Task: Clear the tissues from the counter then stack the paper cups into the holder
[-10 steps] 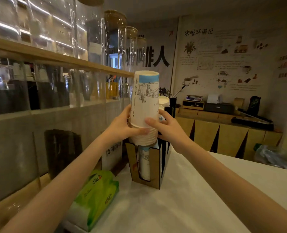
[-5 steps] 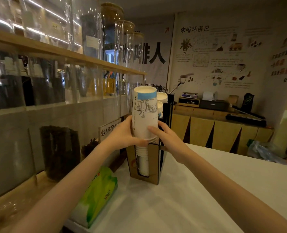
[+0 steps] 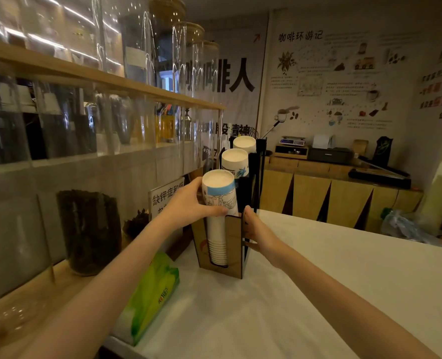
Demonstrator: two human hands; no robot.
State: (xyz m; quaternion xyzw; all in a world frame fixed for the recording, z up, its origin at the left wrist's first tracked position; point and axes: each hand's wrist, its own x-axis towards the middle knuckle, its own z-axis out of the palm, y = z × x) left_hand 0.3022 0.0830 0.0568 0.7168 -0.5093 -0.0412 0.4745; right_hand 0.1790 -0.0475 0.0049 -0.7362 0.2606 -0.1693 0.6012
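Note:
A stack of upside-down paper cups (image 3: 218, 195) with a blue band and line drawing sits deep in the front slot of the brown wooden holder (image 3: 233, 244). My left hand (image 3: 188, 206) wraps around the top cup just above the holder's rim. My right hand (image 3: 256, 230) grips the holder's right side wall. Two more cup stacks (image 3: 236, 159) fill the slots behind. A green tissue pack (image 3: 152, 294) lies on the white counter (image 3: 305, 294), to the left of the holder.
A glass partition with a wooden shelf and tall glass jars (image 3: 90, 229) runs along the left. A printed sign (image 3: 166, 196) stands behind my left hand. A wooden cabinet (image 3: 344, 198) with devices lies beyond the counter, and a plastic bag (image 3: 406, 226) at far right.
The cup stack has gone down into the holder's front slot, both hands lowering with it. My right hand has left the cups and now holds the holder's side.

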